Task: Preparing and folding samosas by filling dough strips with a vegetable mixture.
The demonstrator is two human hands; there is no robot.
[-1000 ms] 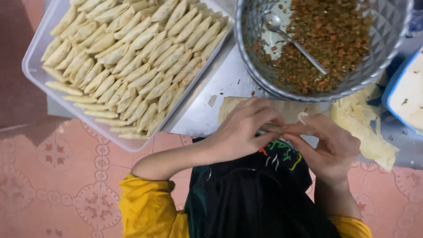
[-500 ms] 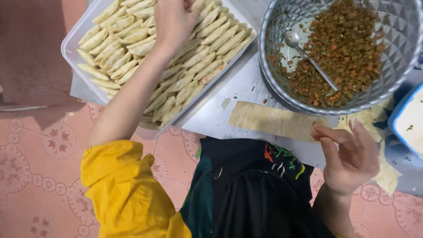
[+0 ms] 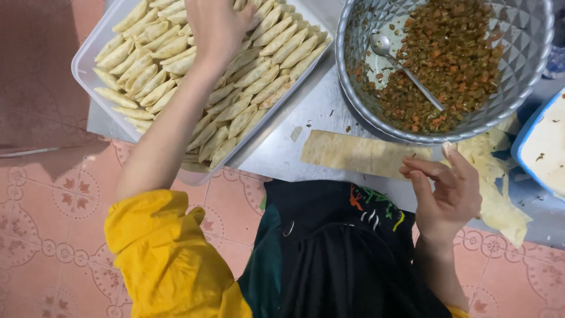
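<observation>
My left hand (image 3: 218, 26) reaches across a clear plastic tray (image 3: 87, 75) packed with rows of pale folded pastry rolls (image 3: 259, 70). Its fingers rest down among the rolls, and I cannot tell whether they hold one. My right hand (image 3: 448, 189) hovers with its fingers loosely apart and empty, its fingertips at the right end of a flat pastry strip (image 3: 353, 153). That strip lies on the metal surface (image 3: 318, 112). A yellow sleeve covers my left upper arm.
A patterned metal bowl (image 3: 353, 97) of brown minced filling (image 3: 459, 59) with a spoon (image 3: 403, 68) stands at the back right. A loose pile of pastry sheets (image 3: 500, 194) lies by my right hand. A blue-rimmed container (image 3: 544, 147) sits at the right edge. Pink tiled floor (image 3: 53, 235) lies below.
Both hands were together over the pastry strip. My left hand has since swung out to the tray of rolls, while my right hand stayed near the strip and opened.
</observation>
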